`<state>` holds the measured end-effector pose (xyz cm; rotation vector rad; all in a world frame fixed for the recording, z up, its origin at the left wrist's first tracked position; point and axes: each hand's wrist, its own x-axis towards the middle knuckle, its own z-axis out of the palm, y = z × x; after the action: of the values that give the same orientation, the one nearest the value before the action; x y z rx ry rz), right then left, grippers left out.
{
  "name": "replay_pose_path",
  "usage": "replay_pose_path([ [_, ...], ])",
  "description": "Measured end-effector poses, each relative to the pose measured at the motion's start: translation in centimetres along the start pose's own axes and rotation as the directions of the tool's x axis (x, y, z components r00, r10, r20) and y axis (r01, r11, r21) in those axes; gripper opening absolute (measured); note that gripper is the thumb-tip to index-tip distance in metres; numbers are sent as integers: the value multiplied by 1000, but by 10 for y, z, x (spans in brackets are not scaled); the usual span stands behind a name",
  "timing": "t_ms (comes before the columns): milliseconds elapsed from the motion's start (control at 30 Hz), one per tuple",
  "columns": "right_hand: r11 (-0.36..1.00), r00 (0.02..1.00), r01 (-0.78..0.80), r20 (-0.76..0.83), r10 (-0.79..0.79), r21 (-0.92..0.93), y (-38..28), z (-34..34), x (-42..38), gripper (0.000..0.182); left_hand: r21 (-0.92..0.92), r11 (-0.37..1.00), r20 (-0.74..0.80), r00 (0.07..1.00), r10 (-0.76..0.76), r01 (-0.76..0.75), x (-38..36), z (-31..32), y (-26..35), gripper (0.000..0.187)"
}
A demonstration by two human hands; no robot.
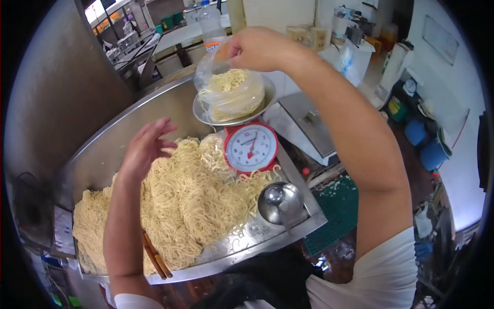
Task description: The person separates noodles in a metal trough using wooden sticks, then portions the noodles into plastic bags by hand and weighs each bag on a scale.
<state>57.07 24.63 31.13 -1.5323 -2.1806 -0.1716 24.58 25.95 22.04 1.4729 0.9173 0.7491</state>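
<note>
I see a wide stainless tray [103, 149] heaped with yellow noodles [190, 201], wooden chopsticks [156, 257] at its near edge and a small steel bowl [280, 202] at its right corner, in a cluttered kitchen. My left hand [145, 149] hovers open above the heap, fingers spread, gripping nothing. My right hand [257, 49] reaches forward, pinching the top of a clear plastic bag of noodles [231, 92] that sits in the pan of the red dial scale [251, 148].
</note>
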Motion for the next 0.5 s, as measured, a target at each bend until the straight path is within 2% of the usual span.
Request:
replay_pose_path([
  [100, 999, 998, 34, -46, -32, 41, 15, 20, 5, 17, -134, 991, -76, 997, 16, -26, 32, 48, 4, 49],
  [200, 999, 979, -23, -201, 32, 47, 5, 19, -11, 23, -211, 977, -108, 994, -4, -19, 56, 70, -4, 45],
  [300, 993, 870, -57, -494, 0, -101, 4, 12, -22, 30, -291, 957, 0, 1000, -17, 17, 57, 82, -6, 39],
  [400, 989, 846, -147, -517, 126, 1, 20, 8, -24, 39, 6, 991, 67, 989, -135, 135, 58, 74, -9, 32],
  [500, 969, 886, -240, -396, 240, 51, 58, 37, -14, 44, 383, 923, -77, 997, -13, 42, 50, 58, 8, 27],
])
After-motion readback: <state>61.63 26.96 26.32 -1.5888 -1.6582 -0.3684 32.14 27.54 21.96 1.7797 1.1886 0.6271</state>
